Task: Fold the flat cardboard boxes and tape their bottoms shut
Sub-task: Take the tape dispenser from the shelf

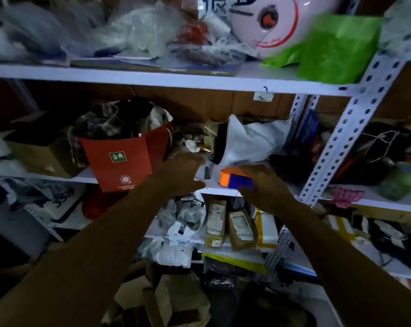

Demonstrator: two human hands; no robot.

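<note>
At the front edge of the middle shelf [152, 175], both hands are reaching forward from bare arms. The right hand [262, 185] is curling its fingers and thumb around an orange and blue block [235, 179], gripping it just above the shelf lip. At nine o'clock from it, the left hand [183, 171] is hovering with fingers loosely spread and holding nothing that shows, though blur is hiding the fingertips. Between the two hands a small dark object [207, 172] is lying on the white board.

At twelve o'clock from the block, a white plastic bag [251, 140] is slumping against the back. At nine o'clock from the left hand, a red paper bag [124, 159] stuffed with dark cloth is leaning over the shelf edge. Above, the upper shelf [199, 82] is carrying crumpled clear plastic, a green bag [336, 48] at two o'clock and a white round sign [270, 22] beside it. A perforated metal post [346, 135] is running up the right side of the rack.

Below the hands, at six o'clock, taped parcels [240, 230] are standing on a lower shelf, and brown cardboard pieces [176, 300] are lying in a dim heap on the floor, well apart from both hands. The room is dark and crowded.
</note>
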